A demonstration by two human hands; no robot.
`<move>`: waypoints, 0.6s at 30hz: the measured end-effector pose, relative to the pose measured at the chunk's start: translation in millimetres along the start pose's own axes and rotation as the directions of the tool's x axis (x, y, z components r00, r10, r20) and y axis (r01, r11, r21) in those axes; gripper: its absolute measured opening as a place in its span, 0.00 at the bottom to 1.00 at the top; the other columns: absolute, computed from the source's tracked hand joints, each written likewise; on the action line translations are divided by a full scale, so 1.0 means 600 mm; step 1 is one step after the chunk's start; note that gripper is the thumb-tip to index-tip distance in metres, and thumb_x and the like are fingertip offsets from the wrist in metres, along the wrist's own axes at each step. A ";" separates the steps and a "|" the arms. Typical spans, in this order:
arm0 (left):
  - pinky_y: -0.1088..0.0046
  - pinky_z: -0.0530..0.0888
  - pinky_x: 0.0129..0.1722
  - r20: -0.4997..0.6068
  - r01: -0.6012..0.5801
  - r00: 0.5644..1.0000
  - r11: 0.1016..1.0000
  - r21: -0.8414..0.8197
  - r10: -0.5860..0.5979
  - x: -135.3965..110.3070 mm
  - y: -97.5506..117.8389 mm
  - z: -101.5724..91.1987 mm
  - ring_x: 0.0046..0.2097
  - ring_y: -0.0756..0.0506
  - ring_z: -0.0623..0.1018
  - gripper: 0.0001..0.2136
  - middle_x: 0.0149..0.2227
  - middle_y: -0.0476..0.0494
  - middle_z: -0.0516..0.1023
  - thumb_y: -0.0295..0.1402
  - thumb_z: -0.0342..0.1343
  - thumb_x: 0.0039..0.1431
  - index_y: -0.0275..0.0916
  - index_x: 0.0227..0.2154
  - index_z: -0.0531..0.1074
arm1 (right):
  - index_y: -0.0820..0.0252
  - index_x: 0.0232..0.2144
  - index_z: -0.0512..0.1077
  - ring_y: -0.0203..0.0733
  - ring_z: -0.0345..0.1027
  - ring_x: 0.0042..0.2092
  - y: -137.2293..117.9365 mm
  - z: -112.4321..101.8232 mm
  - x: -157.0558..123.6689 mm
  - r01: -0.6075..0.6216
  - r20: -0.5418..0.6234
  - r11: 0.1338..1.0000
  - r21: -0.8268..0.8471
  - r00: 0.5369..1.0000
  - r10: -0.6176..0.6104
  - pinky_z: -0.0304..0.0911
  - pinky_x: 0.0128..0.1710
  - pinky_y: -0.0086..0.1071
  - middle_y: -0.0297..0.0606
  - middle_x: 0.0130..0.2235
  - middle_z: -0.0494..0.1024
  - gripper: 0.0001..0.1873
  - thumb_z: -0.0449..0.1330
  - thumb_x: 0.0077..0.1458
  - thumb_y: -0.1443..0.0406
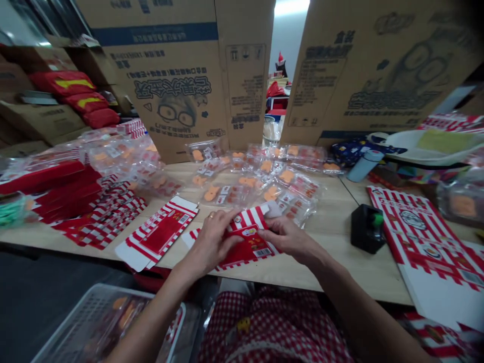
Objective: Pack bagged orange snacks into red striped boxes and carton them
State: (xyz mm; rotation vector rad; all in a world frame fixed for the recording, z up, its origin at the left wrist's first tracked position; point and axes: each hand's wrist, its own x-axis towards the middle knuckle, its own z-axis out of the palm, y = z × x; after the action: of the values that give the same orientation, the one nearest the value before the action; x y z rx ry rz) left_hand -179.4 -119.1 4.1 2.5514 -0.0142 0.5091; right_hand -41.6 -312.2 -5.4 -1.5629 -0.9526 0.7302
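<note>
In front of me, a red-and-white striped carton (247, 247) lies near the table's front edge, its upper end partly raised. My left hand (215, 237) grips its left side, fingers over the striped top and thumb on the red face. At the right end, my right hand (285, 234) pinches the edge near a white flap. Part of the carton is hidden under both hands. Just beyond lie clear packets (227, 194) with orange pieces inside. To the left rests a small stack of flat striped cartons (162, 229).
A tape dispenser (366, 229), a blue bottle (365, 165) and large flat striped cartons (423, 227) are on the right. Red cartons (75, 196) pile up at left. Tall cardboard boxes (181, 65) wall off the back. Below sits a white basket (102, 290) holding packets.
</note>
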 end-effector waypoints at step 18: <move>0.75 0.77 0.32 -0.198 0.271 0.881 0.802 -0.532 -0.430 0.038 0.082 0.054 0.33 0.46 0.80 0.14 0.34 0.48 0.85 0.42 0.59 0.63 0.38 0.41 0.81 | 0.57 0.50 0.73 0.51 0.77 0.46 0.042 0.005 -0.002 0.094 -0.580 0.887 0.452 0.786 0.212 0.73 0.45 0.43 0.45 0.43 0.82 0.35 0.44 0.64 0.39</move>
State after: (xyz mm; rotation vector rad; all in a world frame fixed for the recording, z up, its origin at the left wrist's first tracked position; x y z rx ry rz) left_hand -152.2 -175.3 11.4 1.8875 0.3970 0.6531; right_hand -39.8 -313.8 -30.7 -1.2701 -0.2048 0.3894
